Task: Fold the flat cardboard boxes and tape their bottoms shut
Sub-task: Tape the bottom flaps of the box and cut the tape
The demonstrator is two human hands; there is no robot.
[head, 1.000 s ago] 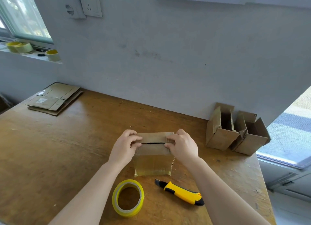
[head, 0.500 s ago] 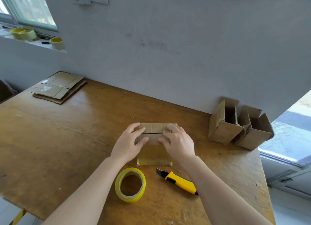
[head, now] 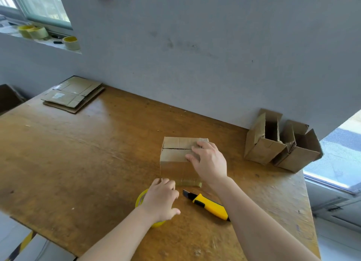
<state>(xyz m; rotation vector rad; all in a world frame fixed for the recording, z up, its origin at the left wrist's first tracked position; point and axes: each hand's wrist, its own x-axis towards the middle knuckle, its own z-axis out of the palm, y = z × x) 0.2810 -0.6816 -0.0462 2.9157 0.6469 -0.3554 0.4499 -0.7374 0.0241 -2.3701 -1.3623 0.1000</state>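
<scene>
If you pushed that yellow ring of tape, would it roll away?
Probably not as it lies: the tape roll rests flat on the table under the left hand, so a push would likely just slide it. Stood on its edge, its round shape could roll. It looks like a hollow ring, so it is probably light to lift.

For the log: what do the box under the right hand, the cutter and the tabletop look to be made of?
Box: brown cardboard, matte, with a glossy clear strip down its front, probably packing tape. Utility knife: yellow body, likely plastic, with a black slider and dark blade tip, presumably metal. Table: wood or wood veneer, visible grain, worn sheen with scuffs.
</scene>
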